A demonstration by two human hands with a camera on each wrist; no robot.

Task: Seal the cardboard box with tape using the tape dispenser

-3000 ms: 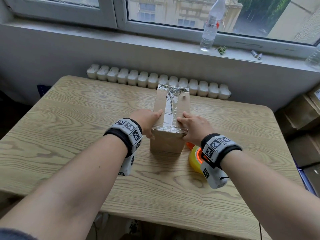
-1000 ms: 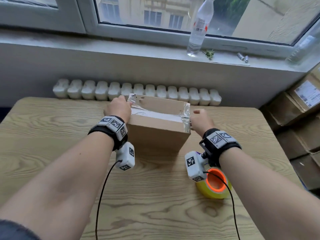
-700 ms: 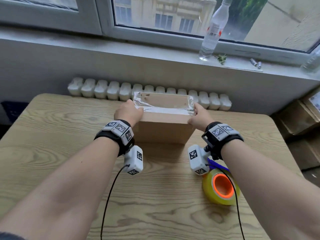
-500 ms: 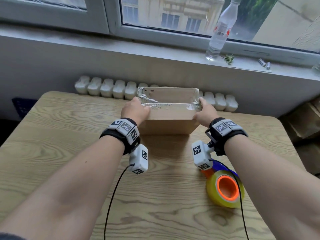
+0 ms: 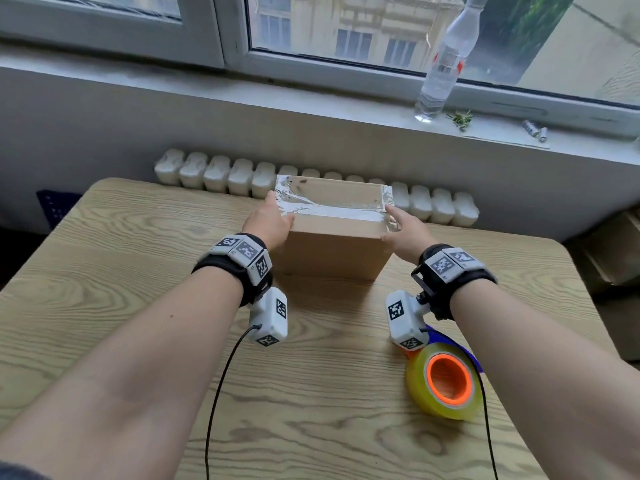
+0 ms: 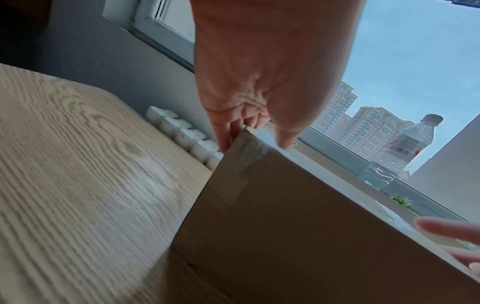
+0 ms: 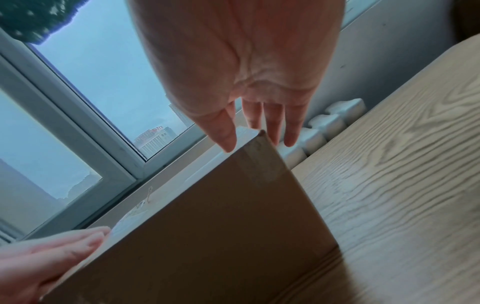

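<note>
A brown cardboard box (image 5: 332,251) stands crosswise at the far middle of the wooden table (image 5: 121,271). A wrinkled strip of clear tape (image 5: 332,206) runs along its top and down both ends. My left hand (image 5: 272,220) lies against the box's left end, with straight fingers (image 6: 223,133) on the taped side and the thumb over the top edge. My right hand (image 5: 401,230) is at the right end with its fingers (image 7: 272,123) straight and spread at the top corner, holding nothing. The yellow tape roll on its orange and blue dispenser (image 5: 446,386) lies on the table under my right forearm.
A white radiator (image 5: 221,174) runs behind the table's far edge. On the windowsill stand a clear water bottle (image 5: 443,64) and small items (image 5: 533,129). Stacked cardboard boxes (image 5: 616,251) sit to the right of the table. Wrist camera cables hang over the near tabletop.
The box has been turned from lengthwise to crosswise and slid a little farther away. Both hands moved from its near end to its left and right ends. The right fingers have straightened.
</note>
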